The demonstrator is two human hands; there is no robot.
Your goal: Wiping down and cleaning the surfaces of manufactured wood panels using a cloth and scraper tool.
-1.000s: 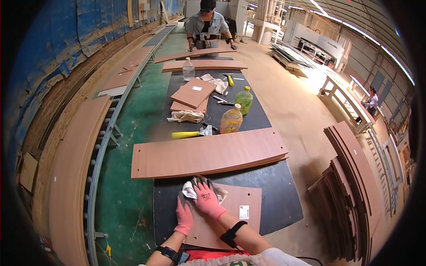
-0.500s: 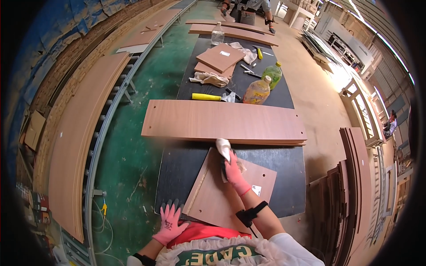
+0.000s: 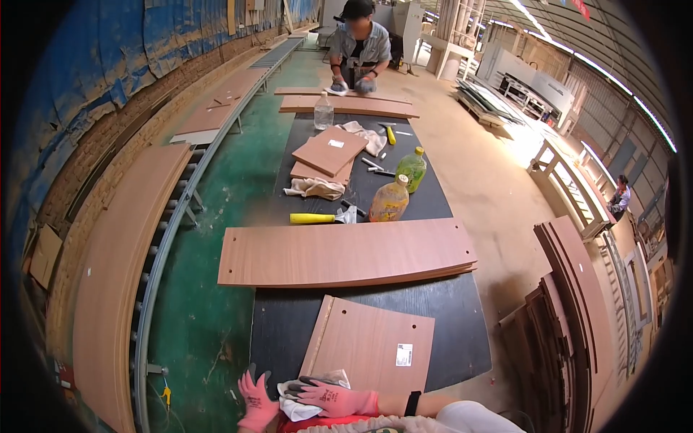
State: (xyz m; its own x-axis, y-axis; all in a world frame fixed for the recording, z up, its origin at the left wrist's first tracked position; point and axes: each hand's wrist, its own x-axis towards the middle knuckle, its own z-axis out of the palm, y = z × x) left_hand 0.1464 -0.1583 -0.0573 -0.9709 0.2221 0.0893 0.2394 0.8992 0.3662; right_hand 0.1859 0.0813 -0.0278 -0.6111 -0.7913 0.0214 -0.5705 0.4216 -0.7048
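Observation:
My right hand [image 3: 336, 398], in a pink glove with dark fingertips, holds a crumpled white cloth [image 3: 299, 408] at the near edge of the table. Beside it, my left hand [image 3: 257, 403] in a matching glove is open, with fingers apart and nothing visible in it. A square wood-grain panel [image 3: 372, 353] with a white label and small round holes lies just beyond my right hand. Farther away, a stack of long wood-grain boards [image 3: 346, 251] lies across the dark table [image 3: 462, 346].
Behind the boards are a yellow-handled scraper [image 3: 314, 218], bottles of orange [image 3: 390, 200] and green liquid [image 3: 412, 169], small panels [image 3: 330, 150] and rags. A co-worker [image 3: 361, 50] stands at the far end. A roller conveyor [image 3: 162, 238] runs left; panels [image 3: 570, 289] stand right.
My right hand has drawn the cloth back from the long boards' near edge to beside my left hand. The view has tilted up, showing more of the co-worker.

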